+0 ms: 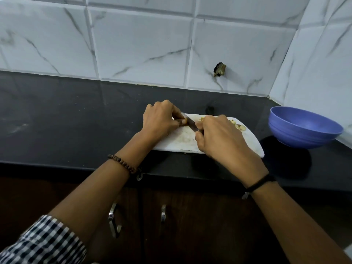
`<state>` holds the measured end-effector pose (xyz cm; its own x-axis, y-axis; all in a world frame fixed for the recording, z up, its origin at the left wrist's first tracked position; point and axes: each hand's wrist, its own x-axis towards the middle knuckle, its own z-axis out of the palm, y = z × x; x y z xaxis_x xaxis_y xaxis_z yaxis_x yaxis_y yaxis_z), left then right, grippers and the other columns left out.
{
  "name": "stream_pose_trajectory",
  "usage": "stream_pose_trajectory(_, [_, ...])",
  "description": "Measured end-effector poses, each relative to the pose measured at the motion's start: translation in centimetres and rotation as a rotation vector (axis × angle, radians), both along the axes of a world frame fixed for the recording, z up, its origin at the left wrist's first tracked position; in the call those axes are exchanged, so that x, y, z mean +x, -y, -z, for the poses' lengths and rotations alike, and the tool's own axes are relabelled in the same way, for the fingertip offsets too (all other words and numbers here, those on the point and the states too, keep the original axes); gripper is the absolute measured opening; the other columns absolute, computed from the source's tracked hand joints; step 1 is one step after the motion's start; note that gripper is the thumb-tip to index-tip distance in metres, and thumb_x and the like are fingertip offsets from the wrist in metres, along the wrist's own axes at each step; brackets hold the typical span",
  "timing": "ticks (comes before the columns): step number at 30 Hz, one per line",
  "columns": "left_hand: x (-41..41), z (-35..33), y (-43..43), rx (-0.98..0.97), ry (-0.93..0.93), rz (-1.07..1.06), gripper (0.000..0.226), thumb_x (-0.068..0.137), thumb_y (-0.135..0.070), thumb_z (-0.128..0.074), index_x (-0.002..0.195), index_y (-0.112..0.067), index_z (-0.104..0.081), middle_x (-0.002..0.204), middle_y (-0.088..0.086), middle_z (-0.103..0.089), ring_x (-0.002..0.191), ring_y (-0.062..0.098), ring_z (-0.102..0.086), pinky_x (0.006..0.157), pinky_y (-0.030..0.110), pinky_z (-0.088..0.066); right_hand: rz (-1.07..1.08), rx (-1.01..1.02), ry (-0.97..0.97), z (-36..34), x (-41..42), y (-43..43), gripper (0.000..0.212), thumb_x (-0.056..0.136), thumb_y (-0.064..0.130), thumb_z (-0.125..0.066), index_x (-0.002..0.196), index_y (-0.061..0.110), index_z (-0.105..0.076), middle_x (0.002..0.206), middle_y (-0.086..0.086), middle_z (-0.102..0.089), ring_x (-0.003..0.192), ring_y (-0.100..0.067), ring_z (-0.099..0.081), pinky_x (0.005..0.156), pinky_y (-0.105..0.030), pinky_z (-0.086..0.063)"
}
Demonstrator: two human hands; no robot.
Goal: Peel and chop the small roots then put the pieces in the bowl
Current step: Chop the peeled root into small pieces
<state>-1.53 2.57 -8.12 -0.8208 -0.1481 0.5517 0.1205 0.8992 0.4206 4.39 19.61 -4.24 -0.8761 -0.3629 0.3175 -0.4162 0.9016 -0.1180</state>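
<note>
Mid-chop on the white plastic cutting board (247, 144).
My left hand (162, 119) pinches a yellowish root piece (184, 121), my right hand (219, 139) grips the dark knife (190, 123); slices (238, 126) lie at the board's far-right corner, near the round blue bowl (302, 128).

Single view, head-worn, wide-angle. Faced forward and down onto a dark counter (57, 115), close above the cutting board (182, 138). Bowl (304, 130) sat near the right edge. Tiled wall (141, 44) filled the upper half, cupboard doors (190, 225) the bottom.
</note>
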Motion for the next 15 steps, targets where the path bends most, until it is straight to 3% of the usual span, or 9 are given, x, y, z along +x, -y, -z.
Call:
stream_pose_trajectory(3, [0.2,-0.1,0.1,0.011,0.003,0.005,0.014,0.080,-0.044,-0.074,0.089,-0.033,-0.078,0.085,-0.012,-0.073,0.076,0.009,-0.057,0.078,0.030,-0.038,0.026,0.037,0.040,-0.2,1.2,-1.2,0.014,0.097,0.026,-0.051,0.107,0.019,-0.059,0.089,-0.002,-0.047,0.074,-0.021,-0.044,0.061,-0.030,-0.035])
stream_pose_trajectory(8, [0.3,0.0,0.0,0.007,0.048,0.029,0.023,0.085,-0.048,-0.069,0.098,-0.030,-0.074,0.093,-0.013,-0.071,0.086,0.009,-0.060,0.083,0.034,-0.043,0.018,0.055,0.116,-1.4,2.3,-3.2,0.029,0.096,0.030,-0.055,0.123,0.023,-0.064,0.091,-0.002,-0.052,0.061,-0.012,-0.047,0.056,-0.028,-0.038])
stream_pose_trajectory(11, [0.3,0.0,0.0,-0.011,0.077,0.046,0.027,0.088,-0.048,-0.065,0.109,-0.032,-0.070,0.098,-0.013,-0.071,0.092,0.010,-0.061,0.089,0.038,-0.045,-0.012,0.071,0.112,-2.1,3.1,-4.5,0.032,0.095,0.036,-0.055,0.124,0.025,-0.064,0.103,-0.003,-0.059,0.069,-0.012,-0.053,0.062,-0.031,-0.047])
stream_pose_trajectory(15, [0.4,-0.1,0.0,-0.039,0.098,0.061,0.021,0.089,-0.047,-0.064,0.103,-0.034,-0.073,0.100,-0.013,-0.070,0.092,0.012,-0.061,0.087,0.039,-0.046,-0.020,0.024,0.151,-2.8,3.4,-5.9,0.036,0.094,0.042,-0.056,0.129,0.035,-0.061,0.122,-0.003,-0.059,0.076,-0.016,-0.057,0.061,-0.028,-0.043])
